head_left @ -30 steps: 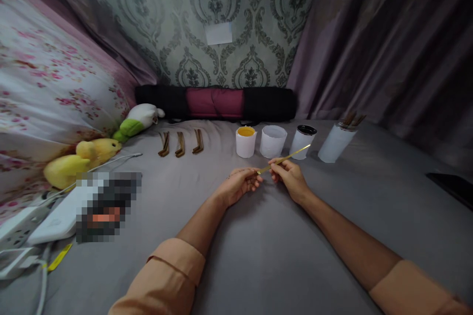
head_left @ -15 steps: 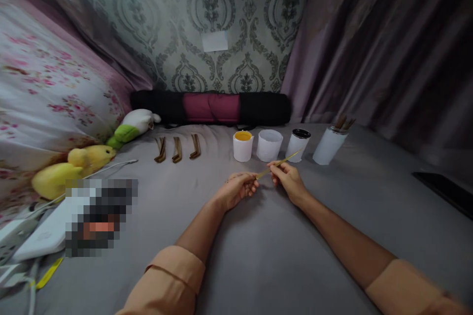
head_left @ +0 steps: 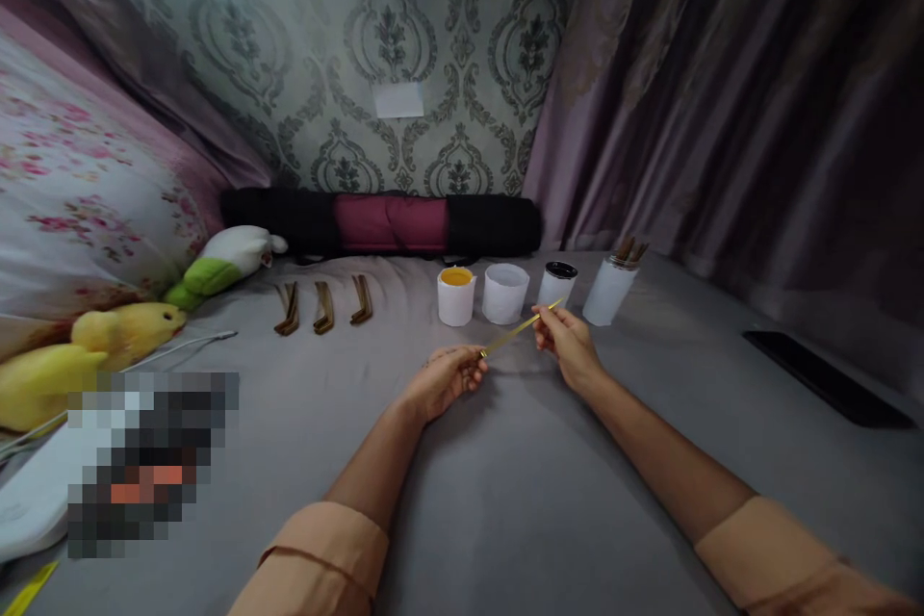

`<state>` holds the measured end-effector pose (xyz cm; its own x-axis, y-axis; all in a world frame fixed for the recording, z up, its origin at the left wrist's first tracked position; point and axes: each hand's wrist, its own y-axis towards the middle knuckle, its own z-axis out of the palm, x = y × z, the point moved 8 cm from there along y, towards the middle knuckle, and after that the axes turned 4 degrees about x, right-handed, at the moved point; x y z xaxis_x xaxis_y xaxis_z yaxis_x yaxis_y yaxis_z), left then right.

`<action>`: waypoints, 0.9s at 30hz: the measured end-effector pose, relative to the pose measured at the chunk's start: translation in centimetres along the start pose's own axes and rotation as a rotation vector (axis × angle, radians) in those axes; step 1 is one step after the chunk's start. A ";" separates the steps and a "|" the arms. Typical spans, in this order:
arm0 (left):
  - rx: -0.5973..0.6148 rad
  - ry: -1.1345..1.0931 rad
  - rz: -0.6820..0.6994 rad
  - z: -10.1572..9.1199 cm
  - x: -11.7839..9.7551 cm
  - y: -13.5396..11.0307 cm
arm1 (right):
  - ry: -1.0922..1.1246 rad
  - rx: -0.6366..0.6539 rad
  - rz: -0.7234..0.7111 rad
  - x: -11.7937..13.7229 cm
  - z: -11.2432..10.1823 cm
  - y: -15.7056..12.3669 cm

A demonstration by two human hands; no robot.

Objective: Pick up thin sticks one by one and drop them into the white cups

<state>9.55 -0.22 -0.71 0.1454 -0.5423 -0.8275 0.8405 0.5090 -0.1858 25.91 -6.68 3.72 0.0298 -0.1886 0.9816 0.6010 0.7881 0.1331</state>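
Head: strip [head_left: 512, 335] above grey sheet [head_left: 505, 500], wallpaper [head_left: 462, 43] behind

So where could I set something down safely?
Grey cloth lies bare between the left forearm and right forearm, and from the latter to the flat black slab. Crowded: along the four white cylindrical containers, just beyond the thin gold strip in the left hand and right hand.
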 end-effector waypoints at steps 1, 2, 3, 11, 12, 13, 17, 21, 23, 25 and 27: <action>-0.001 -0.003 0.000 0.0 0.0 0.0 | 0.008 -0.015 0.000 0.2 -0.3 0.1; -0.002 -0.008 -0.002 -0.1 0.0 0.0 | 0.016 -0.028 0.000 0.3 -0.5 0.1; 0.000 -0.011 -0.004 -0.1 0.0 0.0 | 0.024 -0.041 0.001 0.5 -0.7 0.2; 0.001 -0.020 -0.014 -0.2 0.1 0.0 | 0.031 -0.122 -0.020 1.5 -2.4 0.9; -0.002 -0.024 -0.019 -0.2 0.1 0.0 | 0.030 -0.126 -0.022 1.7 -2.6 0.9; -0.003 -0.029 -0.023 -0.2 0.2 0.0 | 0.029 -0.129 -0.023 1.8 -2.7 0.9; 0.008 -0.037 -0.020 -0.3 0.2 0.1 | 0.011 -0.158 0.001 1.9 -3.2 1.1; 0.016 -0.042 -0.006 -0.3 0.1 0.1 | -0.016 -0.157 0.023 1.9 -3.4 1.2; 0.011 -0.048 -0.005 -0.3 0.0 0.0 | -0.022 -0.151 0.025 2.0 -3.4 1.2; 0.002 -0.056 -0.008 -0.3 0.0 0.0 | -0.022 -0.145 0.025 2.2 -3.4 1.2; -0.003 -0.062 -0.011 -0.3 0.0 -0.1 | -0.016 -0.132 0.027 2.4 -3.2 1.2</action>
<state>9.29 -0.02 -0.85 0.1680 -0.5879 -0.7913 0.8405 0.5049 -0.1967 29.24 -8.07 5.77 0.0352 -0.1578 0.9869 0.7002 0.7085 0.0883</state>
